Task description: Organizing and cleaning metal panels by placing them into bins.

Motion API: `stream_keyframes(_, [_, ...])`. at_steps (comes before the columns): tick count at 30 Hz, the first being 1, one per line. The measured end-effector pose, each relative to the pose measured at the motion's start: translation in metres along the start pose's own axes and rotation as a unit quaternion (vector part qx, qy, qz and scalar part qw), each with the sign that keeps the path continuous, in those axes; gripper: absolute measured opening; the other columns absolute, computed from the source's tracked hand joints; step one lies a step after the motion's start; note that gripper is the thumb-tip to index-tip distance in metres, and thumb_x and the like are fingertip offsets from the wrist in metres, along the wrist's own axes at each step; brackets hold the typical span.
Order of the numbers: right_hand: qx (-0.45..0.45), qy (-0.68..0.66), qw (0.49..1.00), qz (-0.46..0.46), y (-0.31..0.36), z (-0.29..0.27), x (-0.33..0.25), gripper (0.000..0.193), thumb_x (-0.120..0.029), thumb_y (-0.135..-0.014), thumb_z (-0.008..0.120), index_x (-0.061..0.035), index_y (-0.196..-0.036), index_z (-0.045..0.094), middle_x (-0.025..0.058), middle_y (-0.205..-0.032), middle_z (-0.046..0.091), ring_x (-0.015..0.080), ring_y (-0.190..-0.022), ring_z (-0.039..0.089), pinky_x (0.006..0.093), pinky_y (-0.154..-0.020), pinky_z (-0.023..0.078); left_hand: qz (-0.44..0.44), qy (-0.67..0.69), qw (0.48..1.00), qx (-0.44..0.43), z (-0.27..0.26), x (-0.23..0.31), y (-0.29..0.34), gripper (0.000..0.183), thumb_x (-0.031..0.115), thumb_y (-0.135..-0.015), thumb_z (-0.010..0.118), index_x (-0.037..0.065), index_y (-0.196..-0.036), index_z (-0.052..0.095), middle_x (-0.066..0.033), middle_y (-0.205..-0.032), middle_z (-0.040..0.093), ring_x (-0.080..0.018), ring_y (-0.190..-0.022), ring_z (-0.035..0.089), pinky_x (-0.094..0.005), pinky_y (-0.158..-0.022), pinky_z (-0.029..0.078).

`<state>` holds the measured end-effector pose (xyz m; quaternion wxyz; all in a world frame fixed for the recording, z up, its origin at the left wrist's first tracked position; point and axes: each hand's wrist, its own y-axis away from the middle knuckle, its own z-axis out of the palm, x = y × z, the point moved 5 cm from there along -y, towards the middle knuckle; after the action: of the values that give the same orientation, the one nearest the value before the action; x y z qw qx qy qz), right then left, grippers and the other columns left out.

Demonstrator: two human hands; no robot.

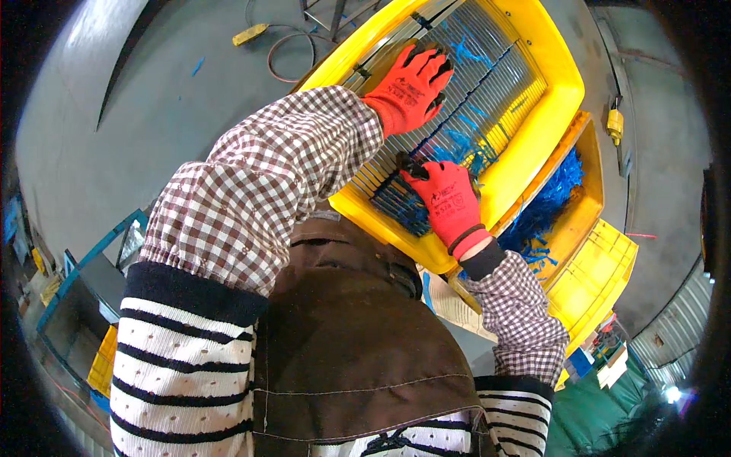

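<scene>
A yellow plastic tub (565,82) stands in front of me, tilted in view, with rows of thin metal rods (480,84) lying across its inside. Blue strips (464,145) are scattered over and between the rods. In a red glove with black fingertips, my left hand (407,87) lies on the rods near the tub's left side, fingers stretched and slightly apart. Nearer to me, my right hand (451,199), gloved alike, has its fingers curled down at the rods by the near end. Whatever its fingertips pinch, if anything, is hidden.
An orange-yellow bin (590,171) full of blue strips (552,190) sits right of the tub, with a yellow crate (598,266) beside it. A cable with a yellow connector (250,34) lies on the grey floor. At left stands a blue-framed cart (95,251).
</scene>
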<state>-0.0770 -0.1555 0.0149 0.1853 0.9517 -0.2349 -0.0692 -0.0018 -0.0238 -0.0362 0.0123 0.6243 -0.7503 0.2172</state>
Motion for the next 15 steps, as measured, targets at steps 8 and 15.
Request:
stream_keyframes(8, [0.004,0.05,0.999,-0.02,0.015,-0.029,-0.003,0.032,-0.013,-0.08,0.054,-0.0201,-0.11,0.062,0.0035,-0.089,0.055,0.0226,-0.086,0.054,0.0368,-0.073,0.043,-0.009,-0.005,1.0,-0.013,-0.003,-0.006,0.005,0.06,0.037,-0.08,0.058,0.008,-0.131,0.043,-0.0162,-0.136,0.039,-0.0316,-0.128,0.033,-0.0524,-0.108,0.018])
stream_keyframes(15, [0.019,0.009,0.999,0.03,0.012,0.004,0.002,0.016,-0.022,-0.084,0.055,-0.0175,-0.097,0.064,0.0073,-0.086,0.057,0.0255,-0.087,0.055,0.0373,-0.075,0.044,0.001,0.003,1.0,-0.004,-0.006,-0.002,0.002,0.06,0.036,-0.08,0.058,0.008,-0.13,0.043,-0.0164,-0.136,0.039,-0.0316,-0.128,0.033,-0.0525,-0.108,0.018])
